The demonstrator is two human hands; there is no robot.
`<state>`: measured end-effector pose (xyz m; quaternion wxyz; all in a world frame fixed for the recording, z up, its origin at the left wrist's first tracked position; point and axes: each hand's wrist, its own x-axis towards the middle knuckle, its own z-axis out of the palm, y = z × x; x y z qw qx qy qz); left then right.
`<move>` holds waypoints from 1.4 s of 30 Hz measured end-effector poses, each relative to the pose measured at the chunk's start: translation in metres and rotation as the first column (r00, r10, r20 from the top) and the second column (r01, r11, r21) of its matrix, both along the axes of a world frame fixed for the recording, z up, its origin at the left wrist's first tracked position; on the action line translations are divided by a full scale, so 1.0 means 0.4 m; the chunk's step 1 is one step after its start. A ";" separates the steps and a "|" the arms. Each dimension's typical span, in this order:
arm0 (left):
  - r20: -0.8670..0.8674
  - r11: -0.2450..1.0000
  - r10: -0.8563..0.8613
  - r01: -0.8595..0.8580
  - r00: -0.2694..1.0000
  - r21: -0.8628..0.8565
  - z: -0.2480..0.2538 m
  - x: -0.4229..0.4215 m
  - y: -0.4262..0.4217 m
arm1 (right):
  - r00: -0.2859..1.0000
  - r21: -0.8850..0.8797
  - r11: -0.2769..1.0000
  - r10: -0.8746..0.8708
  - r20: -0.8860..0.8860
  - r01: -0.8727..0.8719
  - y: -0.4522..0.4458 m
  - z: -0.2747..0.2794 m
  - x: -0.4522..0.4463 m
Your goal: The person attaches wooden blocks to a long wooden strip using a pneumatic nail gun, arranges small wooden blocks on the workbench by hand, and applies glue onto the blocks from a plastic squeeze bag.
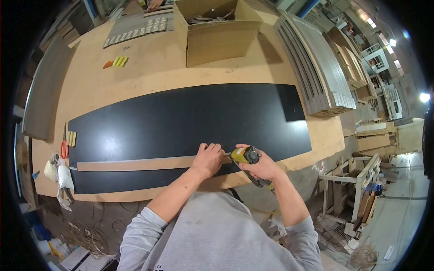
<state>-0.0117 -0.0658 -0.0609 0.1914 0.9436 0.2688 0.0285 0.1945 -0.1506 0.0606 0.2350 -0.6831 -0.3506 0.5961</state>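
Note:
My left hand (208, 160) is closed over the right end of a long, narrow brown strip (135, 164), fingers curled around it. The strip lies along the near part of a large black panel (181, 119). Wrapped in my right hand (263, 166) is a yellow and black cordless drill (246, 155). Its front points left, at the end of the strip beside my left fingers. Whether the tip touches the strip cannot be made out.
On the wooden table (153, 67) stands an open cardboard box (221, 43). Stacked grey boards (312, 63) lie at the right. Red-handled scissors (64, 148), small yellow blocks (72, 138) and a white bag (64, 177) sit at the left edge. Another person's hand (154, 4) shows at the far side.

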 end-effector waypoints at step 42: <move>0.075 0.976 0.146 -0.131 0.986 -0.176 -0.004 -0.131 0.036 | 0.920 0.080 0.949 -0.315 0.234 0.305 -0.037 -0.086 0.079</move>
